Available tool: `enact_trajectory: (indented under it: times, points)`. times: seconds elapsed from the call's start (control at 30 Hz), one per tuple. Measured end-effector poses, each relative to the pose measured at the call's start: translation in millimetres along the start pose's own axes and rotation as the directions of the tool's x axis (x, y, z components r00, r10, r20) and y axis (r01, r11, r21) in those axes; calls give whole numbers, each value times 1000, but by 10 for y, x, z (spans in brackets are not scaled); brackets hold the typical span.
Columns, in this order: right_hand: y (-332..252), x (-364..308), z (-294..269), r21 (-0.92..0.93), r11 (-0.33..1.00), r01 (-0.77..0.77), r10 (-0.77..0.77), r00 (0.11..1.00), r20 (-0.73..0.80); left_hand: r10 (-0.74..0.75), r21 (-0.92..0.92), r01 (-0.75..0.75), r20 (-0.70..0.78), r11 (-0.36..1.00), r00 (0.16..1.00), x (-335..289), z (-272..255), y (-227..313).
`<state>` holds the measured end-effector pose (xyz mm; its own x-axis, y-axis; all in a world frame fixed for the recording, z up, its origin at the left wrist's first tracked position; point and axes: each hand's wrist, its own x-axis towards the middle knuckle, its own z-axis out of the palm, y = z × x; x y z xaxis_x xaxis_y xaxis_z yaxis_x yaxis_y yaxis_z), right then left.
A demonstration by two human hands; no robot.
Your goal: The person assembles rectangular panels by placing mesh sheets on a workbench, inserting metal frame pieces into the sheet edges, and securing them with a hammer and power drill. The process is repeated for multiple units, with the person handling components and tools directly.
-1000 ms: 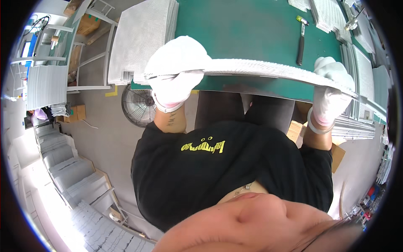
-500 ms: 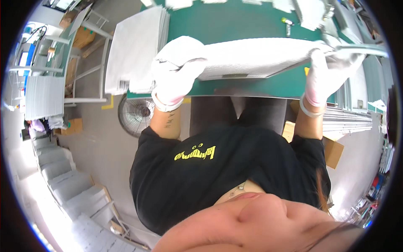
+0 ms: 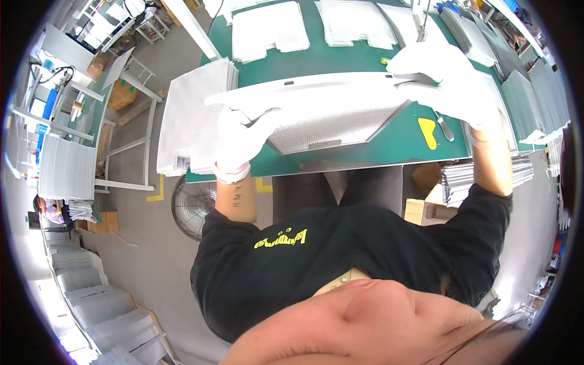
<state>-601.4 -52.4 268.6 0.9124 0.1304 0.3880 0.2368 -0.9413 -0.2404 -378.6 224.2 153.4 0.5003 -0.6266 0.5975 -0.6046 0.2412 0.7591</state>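
Observation:
A white textured sheet panel (image 3: 340,118), with small dark slots along its far edge, is held tilted above the green table (image 3: 292,163). My left hand (image 3: 242,135), in a white glove, is closed round the panel's left end. My right hand (image 3: 453,88), gloved too, grips the far right edge, with fingers over the top. Both thumbs lie on the panel's near side. Below my right hand a yellow flat scraper (image 3: 427,132) lies on the table beside a grey-handled tool (image 3: 446,128). A small yellow-green item (image 3: 385,61) peeks out behind the panel.
A stack of white sheets (image 3: 191,115) stands at the table's left end. More sheet piles (image 3: 271,30) lie along the far side, with grey stacks (image 3: 529,100) at the right. On the floor stand a round fan (image 3: 193,207) and cardboard boxes (image 3: 415,211).
My right hand has shifted from the panel's right end up onto its far edge. The panel now shows more of its face. The view has tilted, bringing the far sheet piles and scraper into sight.

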Motion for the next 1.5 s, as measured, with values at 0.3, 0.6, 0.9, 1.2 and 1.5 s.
enact_trajectory:
  times: [0.3, 0.6, 0.9, 1.2, 1.5]
  points:
    - [51, 294, 188, -13, 985, 174, -173, 984, 51, 96, -35, -102, -136, 994, 986, 121, 39, 25]
    - [-296, 687, 176, 168, 965, 199, -235, 944, 231, 338, 83, -362, -595, 928, 729, 73, 281, -119]
    - [-190, 723, 316, 96, 936, 338, -342, 939, 32, 435, 334, -283, -616, 899, 657, 162, 390, -206]
    - [-259, 737, 307, 89, 938, 336, -339, 940, 22, 282, 370, -37, -634, 928, 720, 62, 353, -225]
    - [-300, 710, 299, 92, 963, 254, -260, 963, 72, 324, 314, -147, -637, 938, 699, 115, 386, -173]
